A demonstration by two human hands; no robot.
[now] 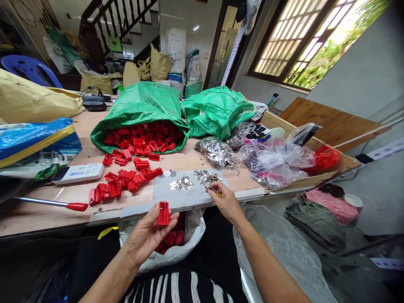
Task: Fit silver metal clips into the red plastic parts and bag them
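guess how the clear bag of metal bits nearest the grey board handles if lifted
The clear bag would probably sag and change shape, since its film looks thin and loose. It is likely heavy for its size, being packed with metal bits. Lying low and broad, it seems unlikely to roll.

red case (163, 213), green sack (145, 101), silver metal pieces (182, 183), grey sheet (160, 193), black-and-white striped garment (175, 288)

- Bright daylight from the window (295, 46), far right, partly washed out.
- White glint on far wall (189, 12).
- Deep shadow under table (31, 221), near left.
- Edges stretched, softly blurred; middle fairly sharp.
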